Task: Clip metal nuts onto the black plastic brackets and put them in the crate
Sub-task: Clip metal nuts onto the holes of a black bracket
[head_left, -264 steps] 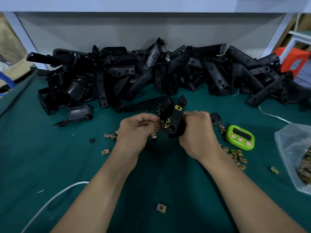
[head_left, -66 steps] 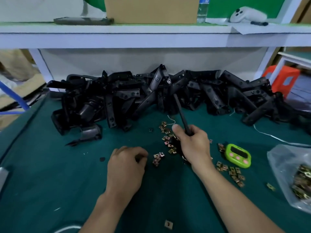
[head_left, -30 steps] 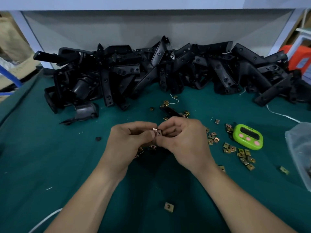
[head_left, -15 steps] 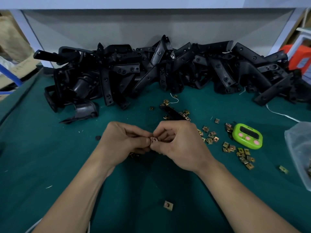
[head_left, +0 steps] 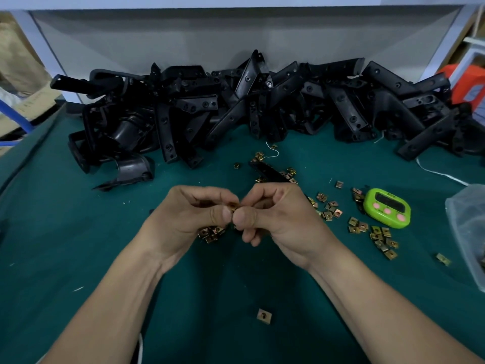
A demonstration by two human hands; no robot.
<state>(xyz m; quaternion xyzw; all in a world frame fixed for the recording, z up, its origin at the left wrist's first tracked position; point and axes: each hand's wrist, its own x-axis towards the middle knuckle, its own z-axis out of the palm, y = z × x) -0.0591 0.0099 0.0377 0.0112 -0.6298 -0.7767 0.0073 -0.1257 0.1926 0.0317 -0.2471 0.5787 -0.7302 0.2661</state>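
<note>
Metal nut (head_left: 233, 206) being pinched between left hand (head_left: 187, 219) and right hand (head_left: 280, 219), hands touching over the worktop (head_left: 78, 258), one pile of black brackets (head_left: 236, 109) lying behind, many loose nuts (head_left: 378, 237), one green timer (head_left: 388, 208).

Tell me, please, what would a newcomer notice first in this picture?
First come the two hands at the centre: the left hand and the right hand pinch one small metal nut between their fingertips. Behind them a big heap of black plastic brackets runs along the back of the green table. A bright green timer lies to the right among scattered loose nuts.
</note>
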